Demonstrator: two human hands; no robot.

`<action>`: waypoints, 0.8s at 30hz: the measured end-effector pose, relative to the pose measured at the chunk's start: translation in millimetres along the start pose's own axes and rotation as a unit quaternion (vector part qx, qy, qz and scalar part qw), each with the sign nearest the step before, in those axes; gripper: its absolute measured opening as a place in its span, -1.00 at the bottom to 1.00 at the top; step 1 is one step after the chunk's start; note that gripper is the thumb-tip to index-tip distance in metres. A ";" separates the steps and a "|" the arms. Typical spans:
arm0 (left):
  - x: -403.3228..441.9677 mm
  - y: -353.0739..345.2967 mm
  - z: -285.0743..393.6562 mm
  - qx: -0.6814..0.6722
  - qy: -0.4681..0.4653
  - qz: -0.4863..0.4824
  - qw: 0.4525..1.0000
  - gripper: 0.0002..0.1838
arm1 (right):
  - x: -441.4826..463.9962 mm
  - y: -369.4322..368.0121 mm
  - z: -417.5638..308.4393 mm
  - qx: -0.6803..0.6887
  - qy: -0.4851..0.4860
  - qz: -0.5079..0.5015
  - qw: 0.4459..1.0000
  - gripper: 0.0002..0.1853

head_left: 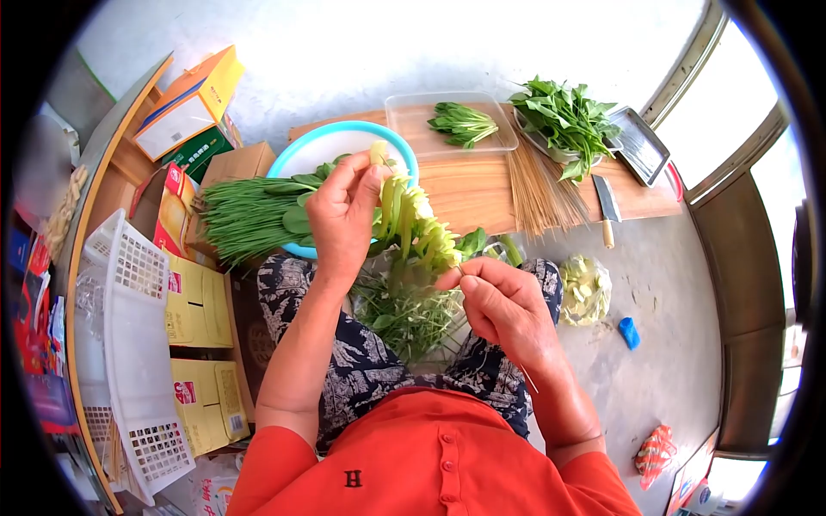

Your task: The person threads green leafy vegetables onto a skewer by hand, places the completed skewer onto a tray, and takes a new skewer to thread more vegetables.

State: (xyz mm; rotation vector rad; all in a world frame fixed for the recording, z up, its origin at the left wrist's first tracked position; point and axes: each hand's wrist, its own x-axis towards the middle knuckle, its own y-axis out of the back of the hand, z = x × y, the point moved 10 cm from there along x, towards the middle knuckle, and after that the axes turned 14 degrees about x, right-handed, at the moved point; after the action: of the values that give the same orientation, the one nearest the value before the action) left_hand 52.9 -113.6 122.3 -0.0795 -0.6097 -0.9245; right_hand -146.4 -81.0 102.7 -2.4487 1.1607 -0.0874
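Spanning the gap between two bare hands, one slanting row of pale green strips is held above the lap, packed too closely to be counted. At its upper end, one pale piece is pinched between the thumb and forefinger of the left hand; at its lower end, one thin skewer is pinched by the right hand, its free end emerging below the palm. Between two patterned trouser legs, one mass of cut greens is seen. One blue-rimmed basin is overlapped by one bundle of long stalks. On one wooden board are placed one clear tray holding one bunch of greens, one heap of leafy stems, one dark-rimmed tray, one knife with its handle projecting past the edge, and one fan of loose sticks, not countable. On the floor at right, one clear bag of pale pieces and one blue object are shown; at left, two yellow cartons
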 end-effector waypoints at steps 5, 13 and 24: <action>-0.9 1.6 -2.5 0.004 0.000 0.000 1.000 -0.83 | 1.2 0.1 1.4 0.000 -0.001 -0.003 1.000 -0.74; -3.2 7.7 -0.1 0.031 -0.016 0.024 0.999 -0.83 | 2.1 -2.8 2.0 0.001 0.019 0.017 1.000 -0.73; -12.9 20.5 40.4 0.183 -0.186 0.096 0.960 -0.80 | 2.2 -3.0 -0.9 0.014 0.009 -0.007 1.000 -0.75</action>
State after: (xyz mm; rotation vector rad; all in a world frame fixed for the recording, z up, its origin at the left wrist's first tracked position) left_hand 44.3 -78.9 152.9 0.0214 -1.0964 -0.5981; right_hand -143.0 -81.3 104.4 -2.4371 1.1429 -0.1302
